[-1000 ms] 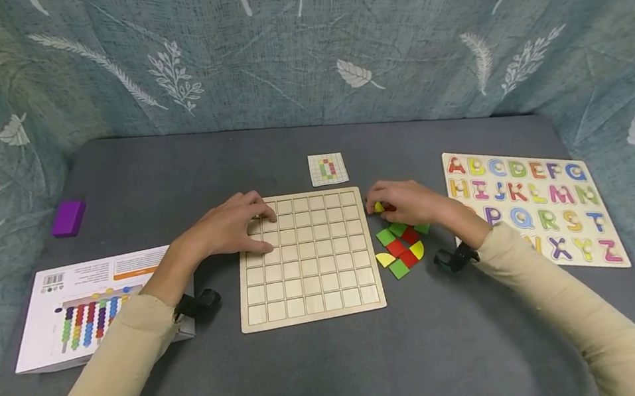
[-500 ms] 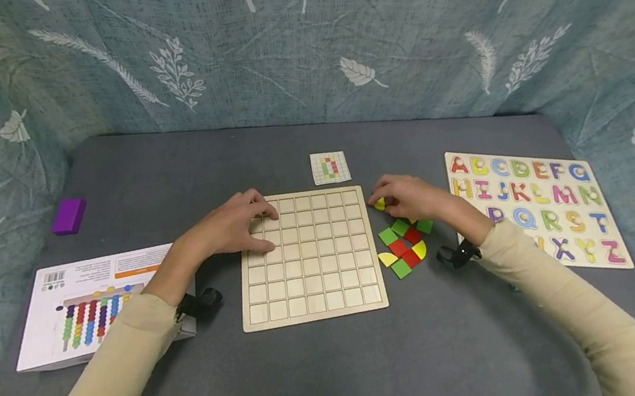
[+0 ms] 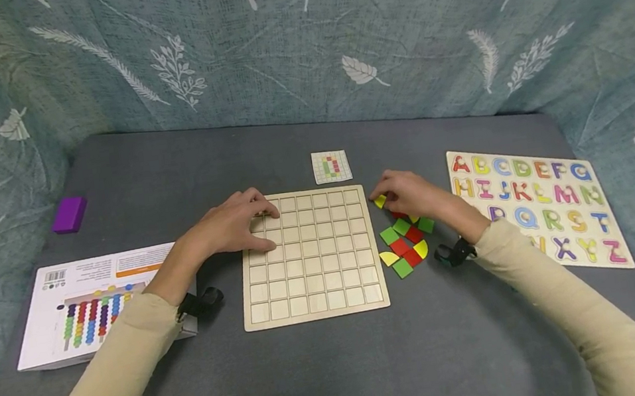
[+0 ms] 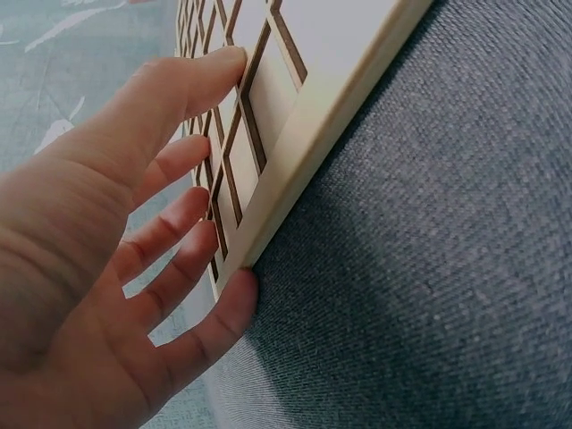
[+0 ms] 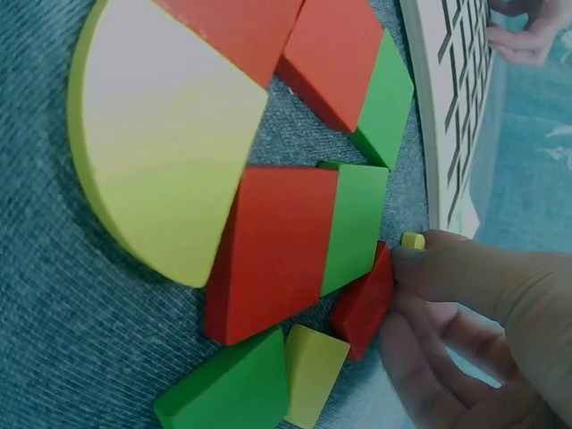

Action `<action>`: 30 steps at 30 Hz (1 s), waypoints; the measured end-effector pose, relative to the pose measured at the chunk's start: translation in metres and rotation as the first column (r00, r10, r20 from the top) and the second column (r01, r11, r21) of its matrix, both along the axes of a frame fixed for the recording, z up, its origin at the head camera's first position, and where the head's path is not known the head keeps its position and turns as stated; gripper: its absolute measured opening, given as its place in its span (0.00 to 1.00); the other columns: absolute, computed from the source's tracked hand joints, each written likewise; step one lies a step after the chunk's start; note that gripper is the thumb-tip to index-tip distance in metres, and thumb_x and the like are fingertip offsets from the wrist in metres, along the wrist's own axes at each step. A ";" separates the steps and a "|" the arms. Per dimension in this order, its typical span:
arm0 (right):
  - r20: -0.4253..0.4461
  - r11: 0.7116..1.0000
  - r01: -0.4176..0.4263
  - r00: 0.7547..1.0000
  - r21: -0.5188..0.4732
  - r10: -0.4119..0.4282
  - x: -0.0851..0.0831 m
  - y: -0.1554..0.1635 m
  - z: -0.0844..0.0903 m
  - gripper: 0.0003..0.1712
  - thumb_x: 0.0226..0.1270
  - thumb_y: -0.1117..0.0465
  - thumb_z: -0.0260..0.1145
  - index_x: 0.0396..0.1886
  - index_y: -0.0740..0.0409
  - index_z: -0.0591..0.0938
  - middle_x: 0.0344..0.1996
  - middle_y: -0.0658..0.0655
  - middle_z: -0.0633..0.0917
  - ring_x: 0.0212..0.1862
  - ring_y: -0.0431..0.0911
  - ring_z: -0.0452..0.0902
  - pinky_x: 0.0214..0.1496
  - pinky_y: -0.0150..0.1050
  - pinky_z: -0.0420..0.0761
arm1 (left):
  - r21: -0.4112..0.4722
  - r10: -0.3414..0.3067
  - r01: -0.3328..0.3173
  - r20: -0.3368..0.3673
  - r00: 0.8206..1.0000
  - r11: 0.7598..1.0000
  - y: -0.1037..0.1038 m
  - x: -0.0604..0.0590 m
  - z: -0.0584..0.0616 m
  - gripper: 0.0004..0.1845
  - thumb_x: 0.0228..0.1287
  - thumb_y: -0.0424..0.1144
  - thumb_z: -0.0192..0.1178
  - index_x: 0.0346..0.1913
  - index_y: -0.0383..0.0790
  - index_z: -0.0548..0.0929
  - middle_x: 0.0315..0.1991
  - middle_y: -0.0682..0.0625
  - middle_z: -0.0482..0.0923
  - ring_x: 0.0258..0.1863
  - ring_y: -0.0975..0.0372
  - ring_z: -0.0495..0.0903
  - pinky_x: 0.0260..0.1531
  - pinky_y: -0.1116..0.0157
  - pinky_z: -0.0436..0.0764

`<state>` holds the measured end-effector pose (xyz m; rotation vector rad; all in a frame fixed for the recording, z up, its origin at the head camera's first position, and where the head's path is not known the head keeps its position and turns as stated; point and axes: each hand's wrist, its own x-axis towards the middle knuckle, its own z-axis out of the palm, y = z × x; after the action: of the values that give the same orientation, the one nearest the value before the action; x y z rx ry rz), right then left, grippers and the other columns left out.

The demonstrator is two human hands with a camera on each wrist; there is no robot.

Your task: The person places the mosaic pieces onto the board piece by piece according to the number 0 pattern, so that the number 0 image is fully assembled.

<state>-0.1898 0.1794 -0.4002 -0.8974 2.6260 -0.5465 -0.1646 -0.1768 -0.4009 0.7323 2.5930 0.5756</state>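
Note:
A wooden grid board [image 3: 310, 256] lies flat on the grey surface, its squares bare. My left hand [image 3: 231, 226] rests on the board's left side, fingers spread over the far-left squares and thumb against its edge [image 4: 295, 170]. My right hand [image 3: 407, 194] is just right of the board's far corner and pinches a small yellow piece [image 3: 379, 201] between fingertips. Below that hand lies a cluster of red, green and yellow tiles [image 3: 405, 246], seen close in the right wrist view as red squares [image 5: 277, 250], green pieces [image 5: 357, 223] and a yellow quarter-circle [image 5: 170, 170].
A small pattern card [image 3: 331, 166] lies beyond the board. An alphabet puzzle [image 3: 538, 206] sits at the right, a printed box [image 3: 91, 305] at the left, a purple block [image 3: 69, 214] at far left. Leaf-print cloth walls surround the grey table.
My right hand has lifted slightly up and away from the tile cluster with the yellow piece. The left hand has stayed on the board.

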 end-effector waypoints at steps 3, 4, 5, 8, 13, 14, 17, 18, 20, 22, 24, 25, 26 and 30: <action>0.002 1.000 0.002 1.000 0.013 -0.002 0.000 -0.001 0.000 0.16 0.62 0.73 0.65 0.49 0.61 0.85 0.41 0.61 0.79 0.40 0.51 0.79 0.39 0.42 0.78 | 0.001 -0.002 0.002 -0.003 1.000 1.000 0.000 0.001 0.001 0.26 0.55 0.50 0.71 0.56 0.49 0.80 0.55 0.47 0.69 0.49 0.55 0.68 0.46 0.51 0.72; 0.003 1.000 0.002 1.000 0.022 -0.003 0.000 -0.001 0.000 0.15 0.62 0.72 0.65 0.49 0.61 0.85 0.40 0.61 0.78 0.39 0.50 0.79 0.39 0.42 0.77 | 0.000 -0.001 0.001 -0.001 1.000 1.000 0.000 0.001 0.001 0.26 0.54 0.50 0.71 0.56 0.48 0.80 0.55 0.47 0.69 0.49 0.54 0.68 0.46 0.51 0.72; 0.003 1.000 0.002 1.000 0.030 -0.003 0.000 -0.002 0.000 0.15 0.62 0.72 0.66 0.49 0.61 0.85 0.40 0.61 0.78 0.39 0.50 0.79 0.38 0.41 0.77 | 0.000 0.000 0.000 0.002 1.000 1.000 0.000 0.001 0.001 0.26 0.54 0.49 0.71 0.56 0.48 0.80 0.55 0.47 0.69 0.49 0.54 0.68 0.46 0.51 0.72; -0.003 0.999 -0.007 1.000 0.048 0.007 -0.001 -0.003 0.000 0.14 0.62 0.71 0.67 0.48 0.61 0.85 0.39 0.60 0.77 0.36 0.49 0.76 0.37 0.40 0.74 | -0.002 0.003 -0.003 0.011 1.000 1.000 0.001 0.002 0.001 0.26 0.55 0.49 0.71 0.56 0.48 0.80 0.55 0.47 0.69 0.49 0.54 0.68 0.46 0.51 0.72; -0.026 0.998 -0.031 0.999 0.050 0.032 -0.003 -0.004 0.001 0.12 0.61 0.68 0.68 0.45 0.61 0.85 0.38 0.60 0.77 0.35 0.48 0.71 0.35 0.40 0.70 | -0.004 0.006 -0.005 0.017 1.000 1.000 0.000 0.001 0.001 0.26 0.55 0.49 0.71 0.57 0.48 0.80 0.55 0.47 0.69 0.50 0.54 0.67 0.48 0.50 0.72; -0.029 0.998 -0.034 0.999 0.047 0.035 -0.003 -0.004 0.001 0.11 0.61 0.68 0.69 0.44 0.61 0.85 0.39 0.60 0.77 0.35 0.48 0.72 0.36 0.40 0.70 | -0.004 0.004 -0.004 0.017 1.000 1.000 0.000 0.001 0.001 0.26 0.55 0.49 0.71 0.57 0.48 0.80 0.55 0.47 0.68 0.50 0.54 0.67 0.48 0.50 0.72; -0.040 0.998 -0.042 0.998 0.041 0.044 -0.004 -0.004 0.001 0.10 0.61 0.68 0.69 0.43 0.60 0.85 0.42 0.60 0.78 0.37 0.48 0.73 0.37 0.41 0.72 | 0.001 -0.001 0.001 0.014 1.000 1.000 0.001 0.001 0.002 0.26 0.55 0.50 0.71 0.57 0.48 0.80 0.55 0.47 0.68 0.50 0.53 0.68 0.47 0.50 0.72; -0.042 0.998 -0.044 0.998 0.040 0.046 -0.004 -0.004 0.001 0.09 0.61 0.68 0.69 0.42 0.60 0.85 0.43 0.60 0.78 0.37 0.48 0.73 0.37 0.42 0.72 | 0.002 -0.001 0.001 0.015 1.000 1.000 0.001 0.001 0.002 0.26 0.55 0.50 0.71 0.57 0.48 0.80 0.55 0.47 0.69 0.50 0.53 0.68 0.48 0.50 0.72; -0.047 0.998 -0.051 0.998 0.034 0.052 -0.004 -0.004 0.000 0.09 0.61 0.68 0.69 0.42 0.61 0.85 0.43 0.61 0.78 0.37 0.49 0.74 0.38 0.43 0.73 | 0.005 -0.003 0.003 0.016 1.000 1.000 0.001 0.001 0.002 0.26 0.55 0.50 0.71 0.57 0.47 0.79 0.55 0.46 0.69 0.50 0.53 0.68 0.47 0.49 0.72; -0.051 0.997 -0.063 0.997 0.034 0.065 -0.005 -0.003 0.000 0.09 0.61 0.68 0.68 0.42 0.61 0.85 0.43 0.61 0.79 0.37 0.49 0.74 0.38 0.43 0.74 | 0.004 0.002 -0.002 0.025 1.000 1.000 0.001 0.000 0.002 0.26 0.55 0.50 0.71 0.57 0.48 0.79 0.55 0.47 0.68 0.51 0.53 0.67 0.48 0.50 0.71; -0.071 0.996 -0.081 0.994 0.042 0.084 -0.005 -0.002 0.000 0.09 0.62 0.67 0.68 0.43 0.61 0.85 0.43 0.61 0.79 0.38 0.49 0.75 0.39 0.44 0.75 | 0.003 0.003 -0.003 0.030 1.000 1.000 0.000 0.000 0.003 0.26 0.56 0.49 0.71 0.57 0.47 0.79 0.55 0.47 0.68 0.51 0.53 0.67 0.48 0.50 0.71; -0.084 0.996 -0.084 0.993 0.041 0.087 -0.005 -0.001 0.001 0.10 0.62 0.67 0.69 0.43 0.61 0.86 0.42 0.61 0.80 0.38 0.50 0.76 0.39 0.44 0.76 | 0.005 0.005 -0.005 0.030 1.000 1.000 0.000 0.000 0.003 0.26 0.56 0.49 0.71 0.57 0.47 0.79 0.55 0.47 0.68 0.51 0.53 0.67 0.48 0.50 0.71; -0.098 0.996 -0.085 0.991 0.039 0.089 -0.006 0.000 0.001 0.10 0.62 0.66 0.69 0.44 0.61 0.86 0.41 0.61 0.80 0.37 0.50 0.76 0.38 0.44 0.76 | 0.007 0.005 -0.005 0.030 1.000 1.000 0.001 0.000 0.003 0.26 0.56 0.49 0.71 0.57 0.47 0.79 0.55 0.47 0.68 0.51 0.53 0.67 0.48 0.50 0.71; -0.150 0.997 -0.070 0.986 -0.020 0.067 -0.005 0.000 0.004 0.12 0.62 0.64 0.69 0.45 0.60 0.86 0.39 0.59 0.80 0.37 0.49 0.77 0.37 0.42 0.76 | 0.007 0.006 -0.006 0.028 1.000 1.000 0.001 0.002 0.003 0.25 0.56 0.48 0.71 0.57 0.47 0.79 0.55 0.47 0.68 0.51 0.53 0.67 0.47 0.51 0.71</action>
<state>-0.1946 0.1789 -0.3958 -1.0708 2.7136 -0.5145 -0.1631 -0.1760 -0.3979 0.7135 2.5702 0.5924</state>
